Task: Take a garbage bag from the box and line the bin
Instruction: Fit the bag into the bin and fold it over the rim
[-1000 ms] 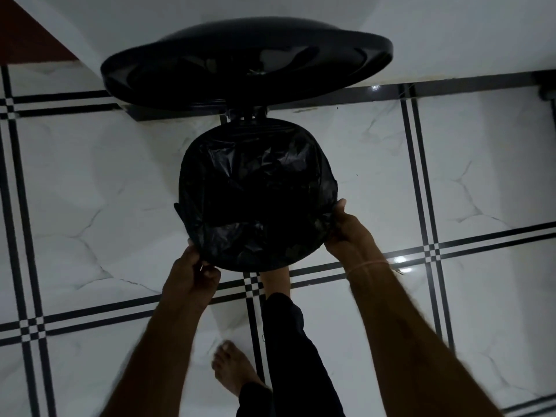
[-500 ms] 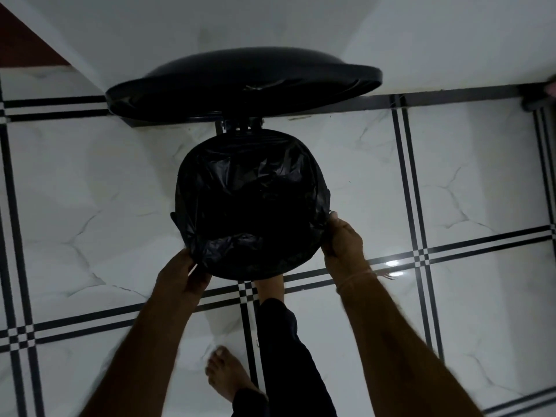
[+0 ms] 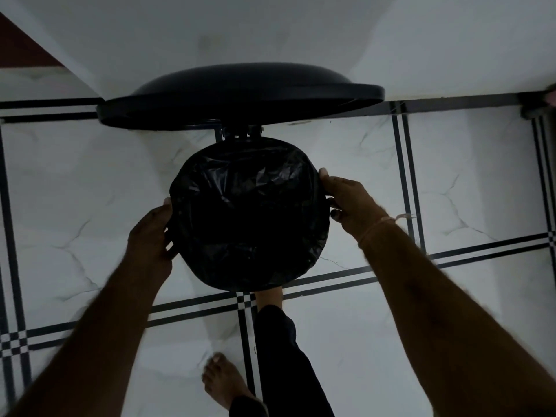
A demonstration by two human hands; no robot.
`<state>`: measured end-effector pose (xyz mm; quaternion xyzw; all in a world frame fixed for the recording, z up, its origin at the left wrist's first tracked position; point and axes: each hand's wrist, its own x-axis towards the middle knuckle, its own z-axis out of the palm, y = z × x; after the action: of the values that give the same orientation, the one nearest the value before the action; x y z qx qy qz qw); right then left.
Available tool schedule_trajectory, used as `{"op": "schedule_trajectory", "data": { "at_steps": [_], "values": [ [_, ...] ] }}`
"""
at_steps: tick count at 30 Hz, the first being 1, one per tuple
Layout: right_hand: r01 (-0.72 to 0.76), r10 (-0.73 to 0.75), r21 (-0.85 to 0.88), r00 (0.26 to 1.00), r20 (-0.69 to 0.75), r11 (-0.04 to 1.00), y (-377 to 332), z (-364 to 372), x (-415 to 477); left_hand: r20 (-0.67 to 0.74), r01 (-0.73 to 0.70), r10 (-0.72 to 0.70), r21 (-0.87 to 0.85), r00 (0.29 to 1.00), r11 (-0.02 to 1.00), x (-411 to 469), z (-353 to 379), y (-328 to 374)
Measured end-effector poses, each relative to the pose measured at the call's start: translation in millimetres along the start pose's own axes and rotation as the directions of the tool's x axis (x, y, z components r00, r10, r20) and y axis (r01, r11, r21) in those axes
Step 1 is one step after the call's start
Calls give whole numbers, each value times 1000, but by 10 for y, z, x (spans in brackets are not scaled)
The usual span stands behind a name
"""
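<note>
A round black pedal bin stands on the floor with its lid (image 3: 240, 97) raised upright at the far side. A crinkled black garbage bag (image 3: 249, 212) sits inside the bin, its edge folded over the rim all the way round. My left hand (image 3: 150, 233) presses against the bag at the bin's left side. My right hand (image 3: 349, 200) grips the bag's edge at the right rim. The bin's own wall is hidden under the bag. No box is in view.
White marble floor tiles with black stripes (image 3: 415, 260) surround the bin. A white wall (image 3: 301, 34) rises right behind the lid. My right foot (image 3: 270, 296) is at the bin's base, my left foot (image 3: 225, 383) behind it on the floor.
Both hands have slid from the near front of the rim up along the bin's sides. The bag's edge now lies smoother around the rim.
</note>
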<state>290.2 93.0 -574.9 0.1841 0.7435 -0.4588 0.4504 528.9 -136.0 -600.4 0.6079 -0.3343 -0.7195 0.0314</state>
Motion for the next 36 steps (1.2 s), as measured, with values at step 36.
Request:
{"op": "schedule_trajectory", "data": {
  "at_steps": [36],
  "values": [
    [-28,39,-270,998,39,962,-509,322,451,11,32,-37,315,999,949,419,301,394]
  ]
}}
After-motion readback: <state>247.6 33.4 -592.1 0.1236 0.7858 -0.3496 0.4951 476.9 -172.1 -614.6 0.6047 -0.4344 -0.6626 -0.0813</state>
